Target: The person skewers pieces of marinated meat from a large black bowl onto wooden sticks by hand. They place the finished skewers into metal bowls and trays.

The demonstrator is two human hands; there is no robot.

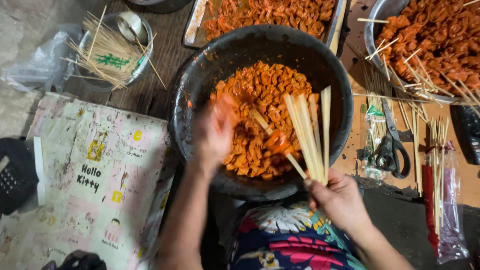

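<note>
Right hand (340, 199): fingers pressed together round a bundle of skewers (311, 135), held fanned and upright over the basin (200, 85) so single sticks can be drawn off.
Left hand (214, 132): blurred, down among the meat (260, 100); whether its fingers are spread or pinching a piece cannot be told.
Meat: orange marinated pieces heaped in the black basin, which sits just in front of the person's lap, within reach of both hands.
One skewer: appears partly loaded, lying across the heap between the hands.
Tray (195, 22): behind the basin, filled with more orange pieces.
Bowl (374, 30): metal, far right, holds skewered meat with sticks jutting out.
Scissors (392, 145): on the desk right of the basin, beside loose sticks and their opened packets.
Small bowl (112, 52): upper left, full of spare sticks.
Printed sheet (95, 180): spread at left.
</note>
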